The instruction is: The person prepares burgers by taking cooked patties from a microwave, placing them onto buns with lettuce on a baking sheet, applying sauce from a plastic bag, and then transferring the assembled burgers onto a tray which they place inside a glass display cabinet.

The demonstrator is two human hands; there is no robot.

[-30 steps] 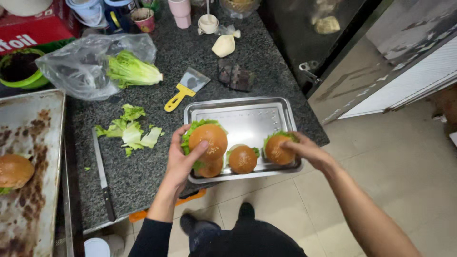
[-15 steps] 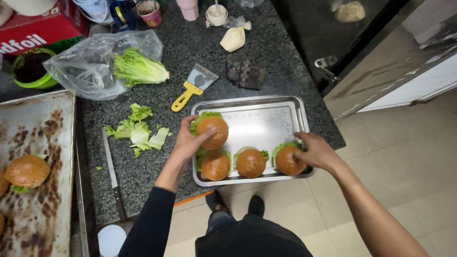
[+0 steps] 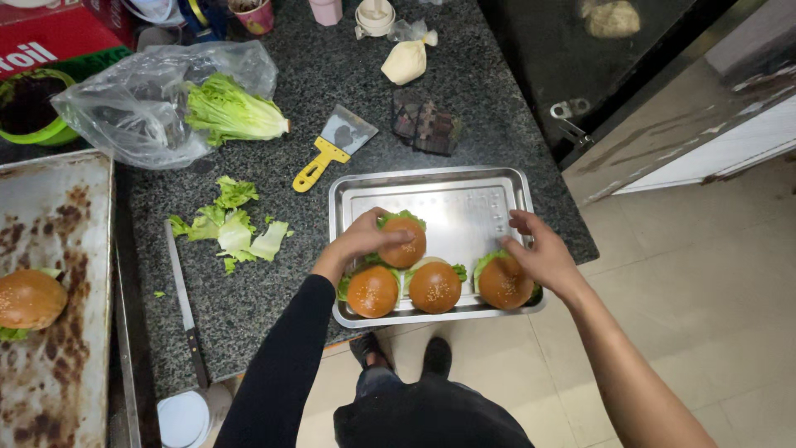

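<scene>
**Four burgers on a steel tray**

The left hand (image 3: 361, 241) curls loosely around a burger (image 3: 404, 242) with lettuce under its bun, fingers bent over the top and touching it. That burger sits on the steel tray (image 3: 439, 195), just behind two others: one (image 3: 372, 291) at the tray's near left corner and one (image 3: 435, 287) beside it in the middle. The right hand (image 3: 539, 253) rests half spread on a fourth burger (image 3: 504, 282) at the tray's near right corner, thumb pointing toward the tray's middle. The far half of the tray is bare.

The tray stands on a dark speckled surface (image 3: 481, 91). To its left lie torn lettuce leaves (image 3: 232, 228) and a long knife (image 3: 184, 303). Behind it lies a yellow-handled scraper (image 3: 332, 149), and further left a clear bag (image 3: 141, 108) holds a head of lettuce (image 3: 232, 108). A stained baking sheet (image 3: 50, 216) at far left carries another burger (image 3: 29, 300).
</scene>
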